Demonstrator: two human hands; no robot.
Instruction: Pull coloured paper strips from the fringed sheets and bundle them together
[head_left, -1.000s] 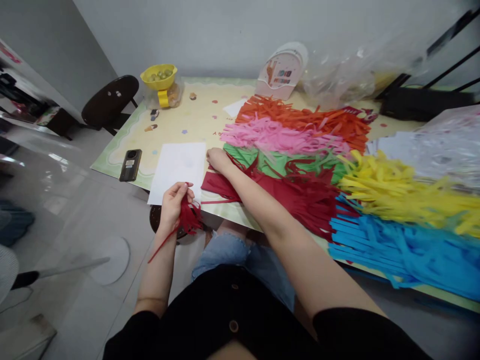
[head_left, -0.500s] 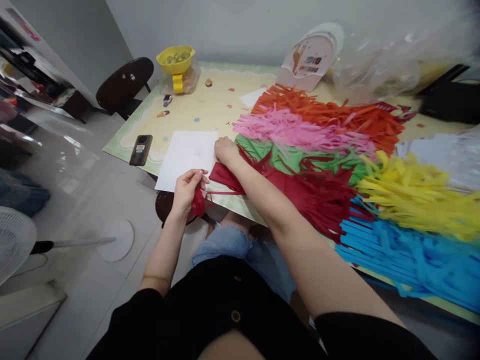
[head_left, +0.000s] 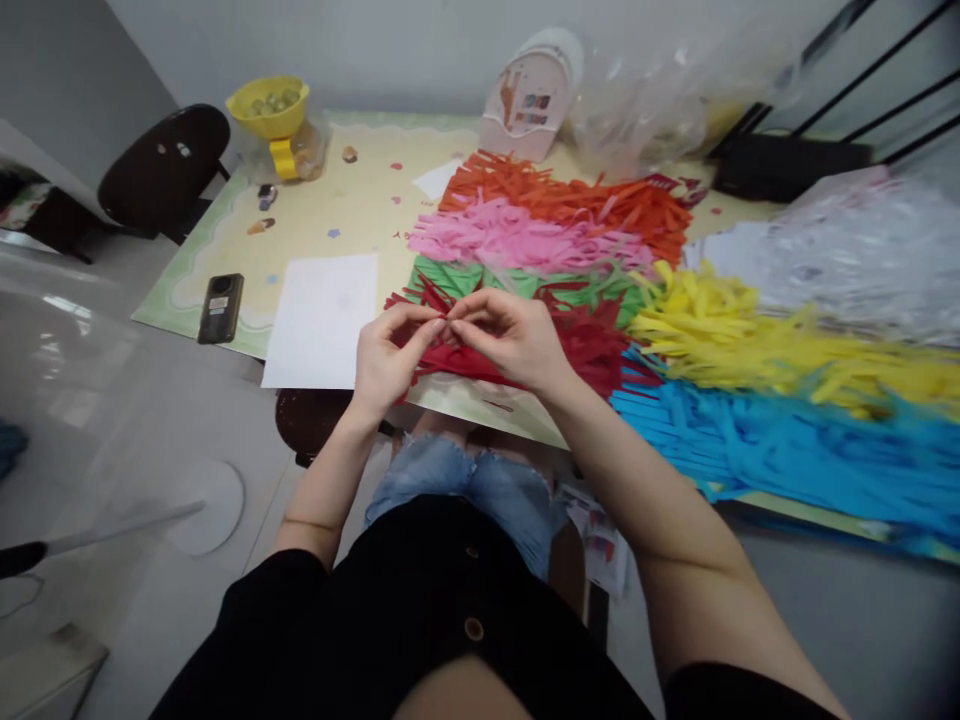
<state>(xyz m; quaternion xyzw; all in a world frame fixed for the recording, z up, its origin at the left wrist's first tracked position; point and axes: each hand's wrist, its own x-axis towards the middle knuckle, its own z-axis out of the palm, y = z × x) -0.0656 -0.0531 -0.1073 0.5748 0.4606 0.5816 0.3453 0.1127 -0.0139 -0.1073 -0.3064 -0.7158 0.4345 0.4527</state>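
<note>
My left hand (head_left: 391, 358) and my right hand (head_left: 517, 340) meet fingertip to fingertip in front of me. Both pinch what looks like a thin red strip, mostly hidden by the fingers. Just beneath them lies a dark red fringed sheet (head_left: 592, 345), cut into many narrow strips, near the table's front edge. Behind it a green fringed sheet (head_left: 525, 282) is partly covered. Left of my left hand, a white sheet of paper (head_left: 321, 320) lies flat, its near edge overhanging the table.
Pink (head_left: 517, 235), orange (head_left: 570, 200), yellow (head_left: 787, 345) and blue fringe (head_left: 780, 435) spread over the table (head_left: 300, 225). A phone (head_left: 221, 308), a watch (head_left: 267, 196), a yellow bowl (head_left: 271, 115) of round fruit and a pink cap (head_left: 525, 105) lie farther off. Clear plastic bags (head_left: 855, 245) sit at right.
My right hand has left the white paper's edge and come toward me. My left hand has risen from the table's edge with red strip, and the hands now meet. The view has shifted right.
</note>
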